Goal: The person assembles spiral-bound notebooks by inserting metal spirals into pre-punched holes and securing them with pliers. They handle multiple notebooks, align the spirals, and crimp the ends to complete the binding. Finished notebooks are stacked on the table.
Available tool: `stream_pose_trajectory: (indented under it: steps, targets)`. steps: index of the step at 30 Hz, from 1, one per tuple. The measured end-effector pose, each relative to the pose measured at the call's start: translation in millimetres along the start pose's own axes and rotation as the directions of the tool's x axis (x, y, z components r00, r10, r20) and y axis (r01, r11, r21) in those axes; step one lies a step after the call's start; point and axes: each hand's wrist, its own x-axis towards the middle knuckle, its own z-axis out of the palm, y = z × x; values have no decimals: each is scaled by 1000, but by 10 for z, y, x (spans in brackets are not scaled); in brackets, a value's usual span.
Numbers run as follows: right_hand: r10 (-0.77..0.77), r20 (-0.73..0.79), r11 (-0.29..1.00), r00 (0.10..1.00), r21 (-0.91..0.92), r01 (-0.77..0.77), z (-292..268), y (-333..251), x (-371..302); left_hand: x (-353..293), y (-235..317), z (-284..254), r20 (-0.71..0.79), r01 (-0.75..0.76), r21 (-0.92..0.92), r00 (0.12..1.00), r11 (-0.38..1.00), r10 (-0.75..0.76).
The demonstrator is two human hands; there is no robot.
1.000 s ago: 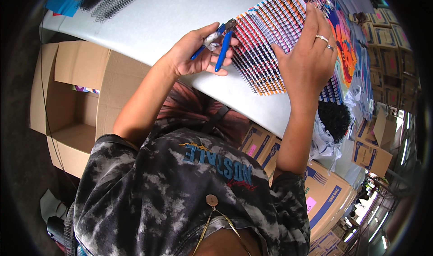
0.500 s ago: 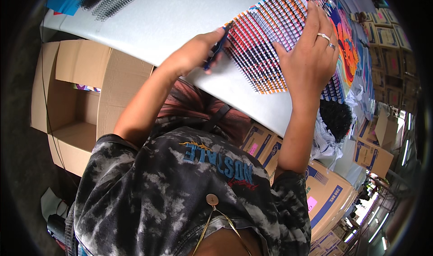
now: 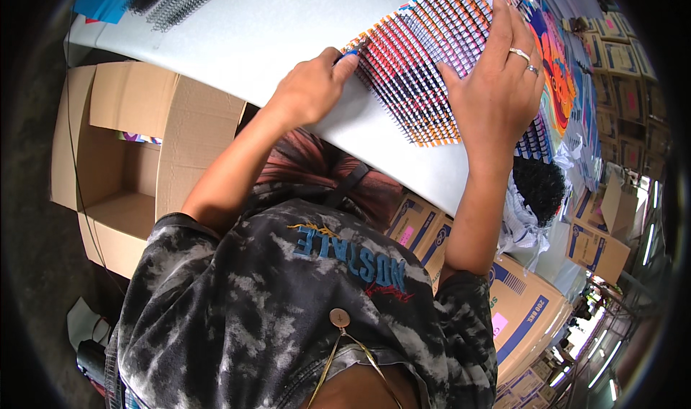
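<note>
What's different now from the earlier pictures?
The left hand has rolled from palm showing to back showing, closing around the blue-handled pliers, whose handles were spread a second ago. The right hand still rests on the coil-bound stack.

One blue-handled tool [image 3: 352, 52]; two rings [image 3: 518, 54]; one pendant [image 3: 340, 318]; one white table [image 3: 281, 42]; cartons [image 3: 133, 96] several, exact count unclear.

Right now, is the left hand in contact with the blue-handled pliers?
Touching. The head view shows the left hand closed around the blue-handled pliers, only some blue and the dark tip showing beyond the thumb.
</note>
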Motion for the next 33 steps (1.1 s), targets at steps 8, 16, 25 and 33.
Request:
stream_pose_trajectory:
  steps: [8,16,25,33]
  targets:
    - [-2,-8,1000,1000,-17,2,11,11,-20,40,-162,-103,511,433,-813,851,389,119]
    - [12,-7,1000,1000,-5,-12,10,11,-13,14,-108,-4,-107,-58,353,989,934,102]
    - [60,66,998,996,-27,-58,16,36,-51,-14,-192,-128,528,456,-785,847,419,67]
    - [50,21,993,999,104,-52,-71,12,-38,31,-92,-134,208,150,-154,971,977,-116]
